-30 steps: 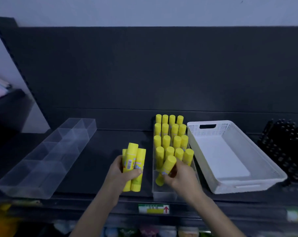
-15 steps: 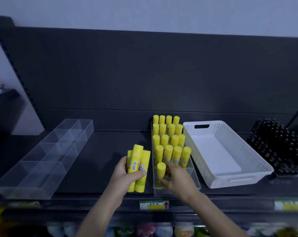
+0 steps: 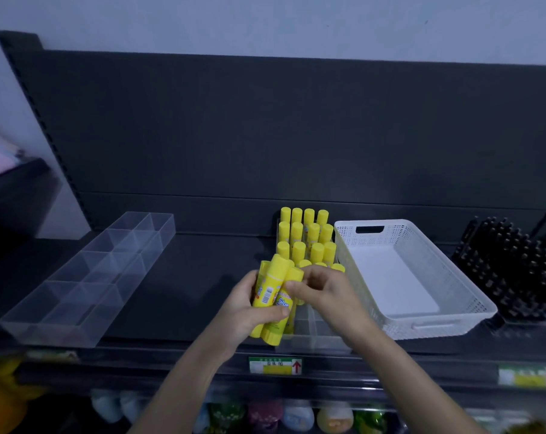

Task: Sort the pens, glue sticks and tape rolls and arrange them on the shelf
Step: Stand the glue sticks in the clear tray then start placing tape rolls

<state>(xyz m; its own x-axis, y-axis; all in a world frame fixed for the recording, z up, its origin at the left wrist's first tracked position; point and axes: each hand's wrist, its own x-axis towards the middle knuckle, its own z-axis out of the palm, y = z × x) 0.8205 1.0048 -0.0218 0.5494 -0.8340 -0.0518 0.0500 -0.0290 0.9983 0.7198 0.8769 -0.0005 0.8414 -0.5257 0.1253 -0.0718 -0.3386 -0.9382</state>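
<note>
We grip a bundle of yellow cylindrical plastic glue sticks (image 3: 270, 296) in our left hand (image 3: 246, 311), just left of the white perforated plastic basket (image 3: 428, 277). Our right hand (image 3: 328, 292) curls its fingers round one stick's cap in that bundle. Upright glue sticks (image 3: 306, 236) already fill the back of the clear plastic tray (image 3: 312, 339) beside the basket's left wall; its front awaits more. Black pens (image 3: 509, 264) stand right of the basket. No tape rolls show.

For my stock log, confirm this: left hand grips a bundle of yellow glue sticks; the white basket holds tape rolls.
One thing is wrong: the head view shows the white basket empty, no tape rolls. The left hand does grip a bundle of yellow glue sticks.
</note>
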